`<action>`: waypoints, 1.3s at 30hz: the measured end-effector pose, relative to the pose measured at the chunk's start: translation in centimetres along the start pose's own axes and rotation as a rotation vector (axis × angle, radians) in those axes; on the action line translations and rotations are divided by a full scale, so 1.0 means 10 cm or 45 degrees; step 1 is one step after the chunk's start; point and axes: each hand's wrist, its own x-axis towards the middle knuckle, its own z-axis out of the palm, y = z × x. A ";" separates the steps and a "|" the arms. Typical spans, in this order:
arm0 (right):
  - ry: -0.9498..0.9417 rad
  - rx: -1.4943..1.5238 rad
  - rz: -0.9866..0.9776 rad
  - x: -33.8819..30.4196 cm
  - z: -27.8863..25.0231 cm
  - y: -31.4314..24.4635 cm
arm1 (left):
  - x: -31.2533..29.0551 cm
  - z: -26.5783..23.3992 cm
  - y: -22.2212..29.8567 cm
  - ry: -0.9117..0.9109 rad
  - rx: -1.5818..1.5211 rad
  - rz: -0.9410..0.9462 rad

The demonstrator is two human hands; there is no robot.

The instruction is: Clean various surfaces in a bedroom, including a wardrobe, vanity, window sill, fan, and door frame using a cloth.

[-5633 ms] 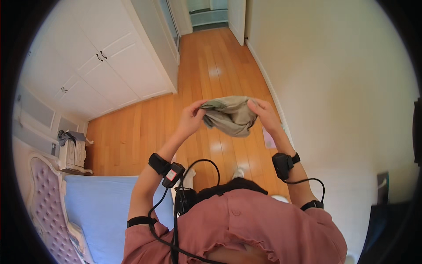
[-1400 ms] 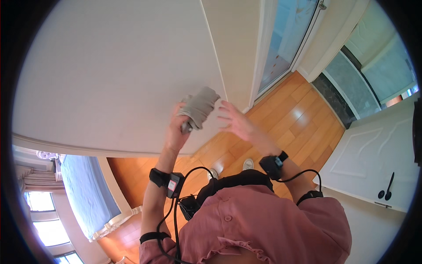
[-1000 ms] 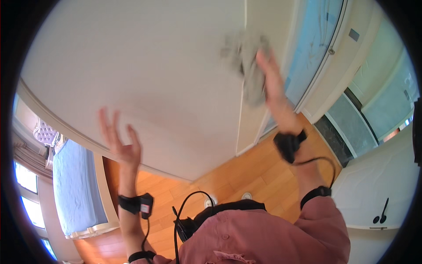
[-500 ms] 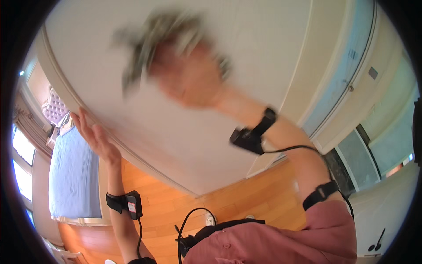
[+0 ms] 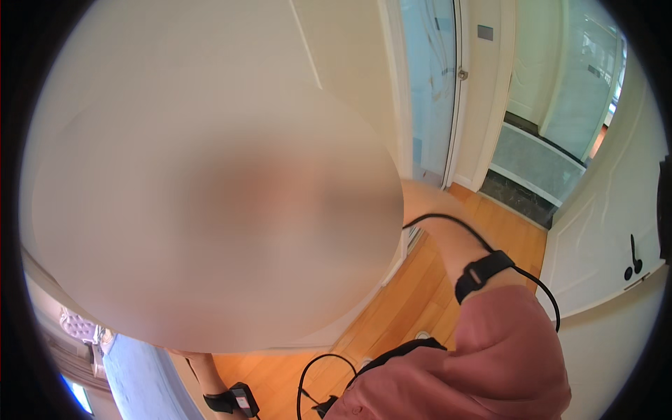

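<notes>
A large blurred oval covers the middle of the view. Inside it, a smeared reddish-brown patch (image 5: 273, 185) lies where my right forearm (image 5: 448, 224) leads, so the fingers of my right hand and anything in them cannot be made out. Behind and above stretches a pale flat panel (image 5: 175, 42), like a door. At the lower left, my left forearm (image 5: 206, 374), with a black strapped device (image 5: 241, 399), reaches up to the oval's lower edge. The blur hides the fingers of my left hand.
Wooden floor (image 5: 490, 231) lies below. A frosted glass door (image 5: 427, 91) with a round knob stands right of the panel. A white door (image 5: 595, 238) with a black handle is at the far right. A blue-covered bed (image 5: 143, 374) stands lower left.
The view has swung to the right, and the bed and my left arm now sit lower. Half a second ago my right hand held a greyish-green cloth against the panel; blur covers that spot now.
</notes>
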 end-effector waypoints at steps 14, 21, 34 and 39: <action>0.598 -0.003 2.012 -2.61 0.22 -0.28 | -0.23 1.24 1.18 -0.323 0.262 0.271; 1.166 1.478 3.088 -3.43 -0.07 -0.77 | -0.38 1.29 1.08 -0.141 0.401 0.262; 0.642 0.871 0.970 -1.63 -1.86 2.61 | -0.21 2.28 2.77 -0.032 -0.199 0.077; 0.714 -0.372 0.709 -1.66 -1.45 2.86 | -0.19 2.69 3.08 -0.086 0.290 -0.068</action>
